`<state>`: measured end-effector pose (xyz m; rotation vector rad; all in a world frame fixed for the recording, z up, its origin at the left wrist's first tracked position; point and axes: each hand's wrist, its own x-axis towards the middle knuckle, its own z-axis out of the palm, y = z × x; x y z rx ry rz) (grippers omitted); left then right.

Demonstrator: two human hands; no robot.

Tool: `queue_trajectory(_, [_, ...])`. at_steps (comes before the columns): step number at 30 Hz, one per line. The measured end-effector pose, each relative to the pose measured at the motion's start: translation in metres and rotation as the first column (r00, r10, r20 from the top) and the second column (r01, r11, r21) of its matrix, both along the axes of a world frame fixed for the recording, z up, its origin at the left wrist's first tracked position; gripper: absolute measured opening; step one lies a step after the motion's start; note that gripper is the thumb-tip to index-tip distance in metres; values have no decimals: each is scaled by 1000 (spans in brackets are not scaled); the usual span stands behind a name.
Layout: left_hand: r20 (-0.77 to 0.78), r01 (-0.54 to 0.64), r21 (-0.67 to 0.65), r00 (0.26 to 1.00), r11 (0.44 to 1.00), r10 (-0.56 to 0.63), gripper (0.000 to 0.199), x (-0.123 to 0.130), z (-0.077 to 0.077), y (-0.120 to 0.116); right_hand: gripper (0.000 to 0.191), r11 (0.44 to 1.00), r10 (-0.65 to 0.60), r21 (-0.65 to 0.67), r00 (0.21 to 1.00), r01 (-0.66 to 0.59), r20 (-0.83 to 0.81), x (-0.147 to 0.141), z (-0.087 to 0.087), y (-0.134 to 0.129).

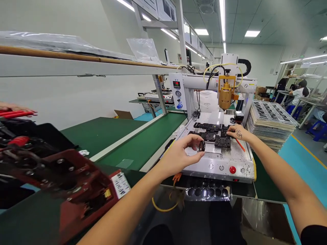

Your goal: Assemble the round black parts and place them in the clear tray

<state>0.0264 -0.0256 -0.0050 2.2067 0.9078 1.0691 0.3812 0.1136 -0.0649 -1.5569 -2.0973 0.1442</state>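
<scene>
Black ring (202, 146), long axis upright

Tattooed right hand (239, 132), short black sleeve (314, 235)

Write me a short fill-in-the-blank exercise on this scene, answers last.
The round black part is held by the person's ____ hand.
The largest button along the benchtop machine's lower front is coloured ____.
The conveyor belt is coloured ____.
In this view, the stack of trays stands to the machine's ____.

Missing words: left; red; green; right.
</scene>
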Motion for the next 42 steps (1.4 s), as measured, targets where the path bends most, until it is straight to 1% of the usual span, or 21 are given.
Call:
queue_trajectory(3, [50, 28, -27, 998, 999, -26, 33, 3, -4, -13, 14, 997, -31, 66, 999, 33, -33, -4, 4, -14])
queue_trajectory(4, [72, 39, -35, 997, 999, -36, 34, 3, -8, -18, 19, 993, -48, 105, 997, 54, -55, -4, 4, -25])
queue_trajectory(6, [108, 41, -49, 994, 998, -35, 37, -1, -19, -29, 29, 975, -92, 192, 989, 113, -114, -4, -2, -59])
queue_trajectory(8, [101, -6, -61, 995, 998, 12, 38, -10, -36, -40, 34, 947, -142, 263, 975, 184, -173, -4, -14, -104])
queue_trajectory(10, [58, -88, -64, 994, 994, 92, 37, -22, -54, -51, 29, 924, -184, 296, 960, 242, -210, -5, -32, -154])
queue_trajectory(12, [17, -149, -70, 988, 986, 150, 36, -31, -72, -60, 23, 908, -192, 322, 949, 268, -249, -7, -52, -197])
queue_trajectory(13, [4, -158, -79, 987, 984, 158, 35, -34, -81, -63, 22, 907, -203, 316, 947, 278, -250, -9, -61, -212])
queue_trajectory(15, [-7, -136, -117, 991, 984, 137, 34, -33, -100, -67, 24, 898, -240, 308, 937, 313, -254, -14, -77, -232])
queue_trajectory(17, [-10, -79, -162, 997, 984, 78, 34, -24, -120, -68, 26, 877, -286, 311, 919, 366, -273, -23, -88, -240])
queue_trajectory(19, [-20, 13, -206, 1000, 978, -17, 33, -10, -142, -69, 25, 857, -304, 316, 895, 407, -327, -36, -97, -245])
queue_trajectory(20, [-26, 68, -227, 997, 972, -76, 33, -1, -154, -69, 22, 867, -290, 298, 890, 400, -351, -44, -102, -247])
queue_trajectory(21, [-31, 126, -244, 990, 962, -138, 34, 8, -165, -69, 20, 895, -260, 257, 894, 365, -365, -51, -106, -250])
queue_trajectory(22, [-36, 182, -256, 980, 949, -198, 36, 18, -177, -68, 18, 933, -214, 198, 905, 301, -368, -59, -112, -254])
queue_trajectory(24, [-57, 269, -263, 954, 927, -293, 40, 37, -196, -63, 18, 987, -110, 72, 932, 143, -347, -71, -125, -259])
queue_trajectory(25, [-77, 296, -258, 942, 919, -326, 41, 45, -205, -60, 19, 996, -67, 30, 942, 81, -328, -75, -131, -261])
queue_trajectory(27, [-134, 330, -247, 920, 911, -369, 39, 57, -217, -52, 21, 1000, -27, 5, 956, 30, -293, -78, -144, -260])
queue_trajectory(29, [-174, 347, -237, 904, 908, -391, 37, 62, -223, -45, 25, 1000, -19, 13, 964, 23, -265, -77, -153, -257])
queue_trajectory(31, [-175, 363, -238, 896, 901, -407, 36, 59, -225, -42, 28, 1000, -8, 22, 972, 14, -237, -74, -160, -254])
queue_trajectory(35, [-145, 389, -270, 888, 881, -437, 37, 50, -225, -42, 20, 998, 37, 49, 987, -29, -154, -74, -169, -252])
queue_trajectory(37, [-134, 400, -289, 883, 870, -450, 36, 48, -225, -42, 21, 996, 53, 71, 993, -45, -105, -75, -175, -252])
queue_trajectory(42, [-108, 412, -340, 876, 845, -471, 33, 49, -223, -39, 24, 982, 100, 168, 994, -91, -45, -72, -201, -249])
